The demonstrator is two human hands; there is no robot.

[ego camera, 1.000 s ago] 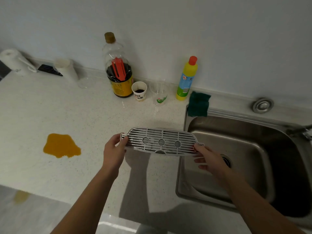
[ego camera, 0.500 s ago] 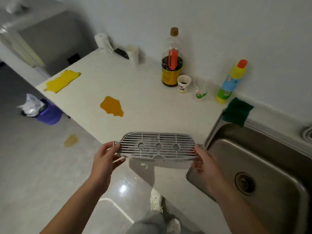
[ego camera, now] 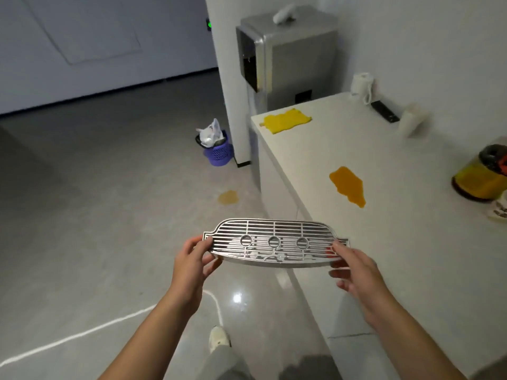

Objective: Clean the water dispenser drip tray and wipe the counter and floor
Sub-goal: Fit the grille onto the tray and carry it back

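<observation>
I hold the metal slotted drip tray (ego camera: 274, 244) level in front of me, above the counter's front edge. My left hand (ego camera: 193, 263) grips its left end and my right hand (ego camera: 354, 267) grips its right end. The grey water dispenser (ego camera: 285, 54) stands at the far end of the white counter (ego camera: 406, 215). An orange spill (ego camera: 348, 185) lies on the counter. A fainter orange puddle (ego camera: 228, 197) lies on the grey floor beside the counter. A yellow cloth (ego camera: 286, 120) lies at the counter's far corner.
A purple waste bin (ego camera: 218, 152) with a white bag stands on the floor by the dispenser. A paper roll (ego camera: 362, 85), a dark remote (ego camera: 384, 111) and a white cup (ego camera: 411, 122) sit along the wall. A dark bottle (ego camera: 484, 174) is at the right edge. My shoe (ego camera: 218, 338) shows below.
My view has swung left, away from the sink, toward the dispenser and the open floor. The drip tray stays held in both hands and has moved left with me.
</observation>
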